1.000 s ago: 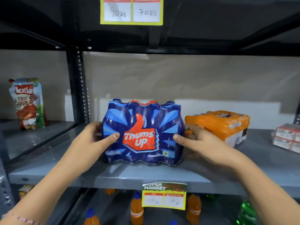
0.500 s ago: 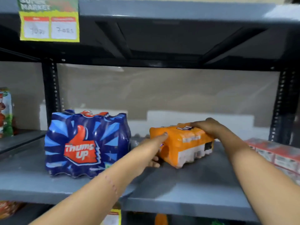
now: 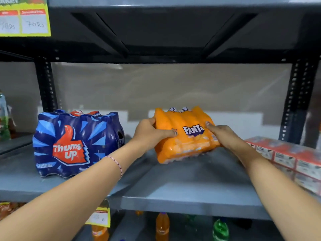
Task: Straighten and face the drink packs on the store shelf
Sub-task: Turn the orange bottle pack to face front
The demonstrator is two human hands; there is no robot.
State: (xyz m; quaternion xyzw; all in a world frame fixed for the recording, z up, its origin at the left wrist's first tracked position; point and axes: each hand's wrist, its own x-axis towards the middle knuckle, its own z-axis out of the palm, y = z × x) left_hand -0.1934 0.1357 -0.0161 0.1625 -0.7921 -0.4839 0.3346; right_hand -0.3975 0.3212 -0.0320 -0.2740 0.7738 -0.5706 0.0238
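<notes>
An orange Fanta pack [image 3: 187, 145] stands tilted on the grey shelf [image 3: 191, 193], its logo facing me and its right bottom edge lifted. My left hand [image 3: 151, 133] grips its left side, thumb across the front. My right hand [image 3: 224, 136] holds its right side, fingers on the front near the logo. To the left, a blue Thums Up pack [image 3: 76, 143] stands upright with its logo facing forward, apart from both hands.
Red and white cartons [image 3: 291, 159] line the shelf at the right. Black slotted uprights [image 3: 298, 101] frame the bay. A yellow price tag [image 3: 24, 20] hangs top left. Bottles [image 3: 162, 226] stand on the shelf below. A pouch [image 3: 4, 119] shows at the far left.
Both hands left the Thums Up pack and took the Fanta pack. It has been tipped up from lying flat, so its logo now faces front.
</notes>
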